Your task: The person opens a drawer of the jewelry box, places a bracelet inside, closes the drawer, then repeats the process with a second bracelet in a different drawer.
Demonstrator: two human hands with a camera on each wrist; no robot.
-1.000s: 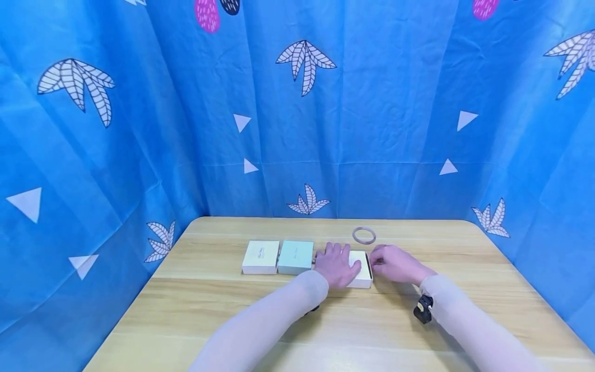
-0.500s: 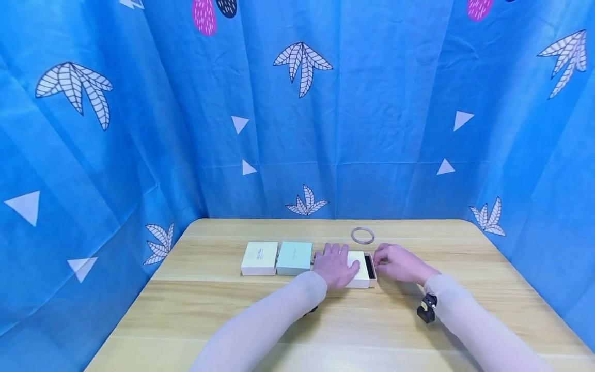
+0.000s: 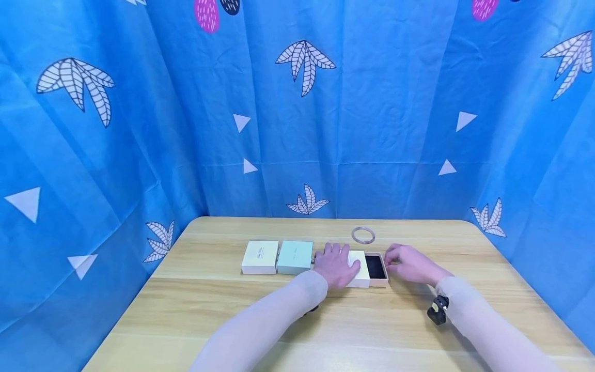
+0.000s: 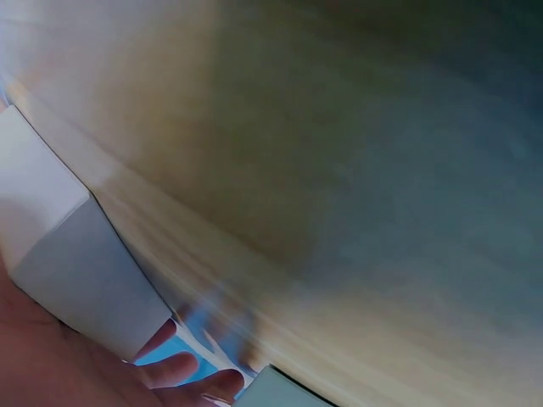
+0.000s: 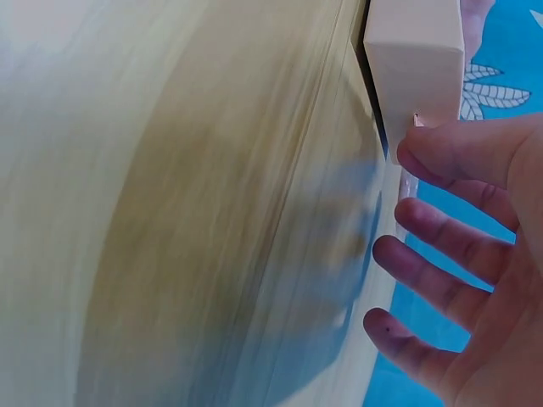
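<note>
A white drawer box (image 3: 359, 276) lies on the wooden table, its inner drawer (image 3: 380, 282) drawn partway out to the right, showing a dark inside. My left hand (image 3: 335, 266) rests on the box's sleeve with fingers spread, thumb on top. In the left wrist view several fingertips (image 4: 174, 369) reach past the sleeve's end (image 4: 93, 275). At the drawer's right end, my right hand (image 3: 409, 264) pinches a small pull tab (image 5: 417, 120) between thumb and index finger. The other fingers (image 5: 437, 280) are spread apart from the box. The tab is mostly hidden by the thumb.
Left of the hands, a pale green box (image 3: 295, 257) stands beside a cream-white box (image 3: 260, 257). Behind the drawer box lies a pinkish-grey ring or bangle (image 3: 363, 235). A blue patterned curtain (image 3: 386, 119) hangs behind the table (image 3: 223, 305).
The drawer has slid to the right out of its sleeve, together with my right hand. My left hand has stayed on the sleeve. Other boxes and the ring keep their places.
</note>
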